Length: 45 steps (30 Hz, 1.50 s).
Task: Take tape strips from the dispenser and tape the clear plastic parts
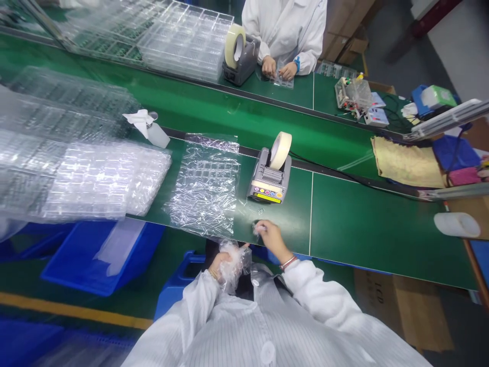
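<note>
My left hand (220, 264) is closed on a crumpled clear plastic bag (236, 262), held just below the front edge of the green table (374, 229). On the table near that edge rests my right hand (269, 235), its fingers pinched on a small clear piece (259, 228) that I cannot make out. A clear plastic bag with a blister tray inside (206, 183) lies flat to the left of a tape dispenser (269, 176) carrying a cream tape roll.
Stacks of clear blister trays (87, 178) fill the left side of the table. Blue bins (91, 260) sit below it. Across the green conveyor (237, 114) a person in a white coat (284, 30) works beside another tape dispenser (239, 53). A white roll (456, 224) lies at right.
</note>
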Motion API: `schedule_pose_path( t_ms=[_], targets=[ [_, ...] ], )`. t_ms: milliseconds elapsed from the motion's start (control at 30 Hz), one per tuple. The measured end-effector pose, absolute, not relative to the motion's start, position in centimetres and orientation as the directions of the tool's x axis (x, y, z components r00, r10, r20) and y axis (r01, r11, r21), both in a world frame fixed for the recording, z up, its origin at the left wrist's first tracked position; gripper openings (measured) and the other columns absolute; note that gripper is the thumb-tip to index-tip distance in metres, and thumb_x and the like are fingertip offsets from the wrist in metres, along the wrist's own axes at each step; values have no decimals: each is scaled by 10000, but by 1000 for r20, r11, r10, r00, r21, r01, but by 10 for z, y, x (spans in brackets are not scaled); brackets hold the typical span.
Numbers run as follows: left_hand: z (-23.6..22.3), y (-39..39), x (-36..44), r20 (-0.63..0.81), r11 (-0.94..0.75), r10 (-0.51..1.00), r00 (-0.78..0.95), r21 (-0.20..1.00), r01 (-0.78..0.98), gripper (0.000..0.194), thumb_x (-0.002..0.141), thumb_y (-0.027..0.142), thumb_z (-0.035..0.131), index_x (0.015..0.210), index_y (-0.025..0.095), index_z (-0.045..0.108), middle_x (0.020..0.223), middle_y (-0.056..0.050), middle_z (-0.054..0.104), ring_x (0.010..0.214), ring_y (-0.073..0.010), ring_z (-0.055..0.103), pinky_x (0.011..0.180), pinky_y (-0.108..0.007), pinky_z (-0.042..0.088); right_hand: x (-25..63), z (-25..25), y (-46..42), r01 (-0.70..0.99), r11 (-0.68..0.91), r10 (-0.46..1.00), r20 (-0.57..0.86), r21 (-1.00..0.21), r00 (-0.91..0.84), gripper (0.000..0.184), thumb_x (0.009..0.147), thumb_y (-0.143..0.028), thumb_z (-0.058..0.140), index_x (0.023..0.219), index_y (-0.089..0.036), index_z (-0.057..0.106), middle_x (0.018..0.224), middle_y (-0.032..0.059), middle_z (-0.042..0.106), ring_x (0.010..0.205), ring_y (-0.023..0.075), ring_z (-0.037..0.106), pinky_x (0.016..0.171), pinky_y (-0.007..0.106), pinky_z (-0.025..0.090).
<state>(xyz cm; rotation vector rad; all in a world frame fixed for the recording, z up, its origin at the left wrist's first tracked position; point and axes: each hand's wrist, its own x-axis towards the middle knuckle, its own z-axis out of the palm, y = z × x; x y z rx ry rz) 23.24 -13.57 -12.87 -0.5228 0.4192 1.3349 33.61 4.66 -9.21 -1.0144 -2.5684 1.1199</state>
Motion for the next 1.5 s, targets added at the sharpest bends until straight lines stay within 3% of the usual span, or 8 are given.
schedule_pose_path(
  t_ms=[167, 300, 533, 733, 1033, 1367, 1500],
  targets=[
    [-115, -143, 234, -468, 258, 847, 252, -52, -965, 272, 822, 293, 543, 1040, 133, 511, 925, -58, 575, 624, -105, 536, 476, -210, 428, 303, -94, 66, 544, 487, 731, -21, -684, -682, 149, 876, -260, 516, 914, -144, 601, 938, 35, 616, 876, 162, 586, 779, 368, 486],
    [-105, -143, 232, -439, 248, 873, 215, 18, -969, 200, 786, 256, 583, 941, 135, 542, 905, -40, 579, 675, -121, 552, 535, -237, 457, 262, -110, 53, 527, 505, 738, 25, -684, -674, 213, 866, -260, 530, 1050, -160, 572, 1115, 72, 566, 998, 198, 548, 842, 408, 461],
    [-76, -143, 213, -418, 155, 903, 100, 98, -983, 190, 810, 264, 585, 936, 128, 545, 1037, -65, 556, 796, -143, 562, 616, -270, 489, 250, -123, 47, 520, 526, 723, 31, -673, -690, 195, 882, -294, 505, 1001, -163, 586, 1036, 55, 598, 889, 164, 581, 784, 372, 485],
    [-70, -150, 202, -395, 60, 918, -5, 152, -987, 209, 800, 275, 593, 943, 136, 530, 1112, -76, 528, 714, -111, 546, 519, -213, 458, 276, -121, 61, 619, 450, 843, 76, -643, -533, 223, 889, -285, 487, 1057, -160, 561, 1025, 59, 592, 917, 183, 568, 815, 401, 461],
    [-69, -151, 208, -377, 110, 925, 53, 131, -985, 249, 745, 211, 634, 961, 145, 530, 1122, -69, 524, 757, -132, 557, 553, -234, 473, 272, -130, 69, 670, 393, 889, 76, -630, -451, 267, 875, -302, 514, 1102, -164, 547, 1118, 72, 564, 970, 199, 560, 834, 424, 461],
    [-90, -155, 208, -320, 94, 946, 56, 105, -990, 223, 829, 255, 570, 1014, 133, 543, 991, -55, 576, 789, -147, 579, 643, -294, 504, 282, -122, 66, 614, 401, 862, 54, -679, -504, 265, 874, -305, 519, 1090, -152, 547, 1064, 64, 582, 874, 171, 589, 740, 367, 505],
    [-102, -164, 204, -289, 67, 957, 37, 96, -993, 251, 850, 265, 549, 1064, 134, 534, 999, -59, 576, 799, -148, 585, 653, -304, 516, 318, -116, 60, 620, 380, 894, 101, -686, -437, 245, 878, -297, 512, 1076, -160, 555, 1095, 68, 570, 917, 180, 575, 779, 385, 491]
  ],
)
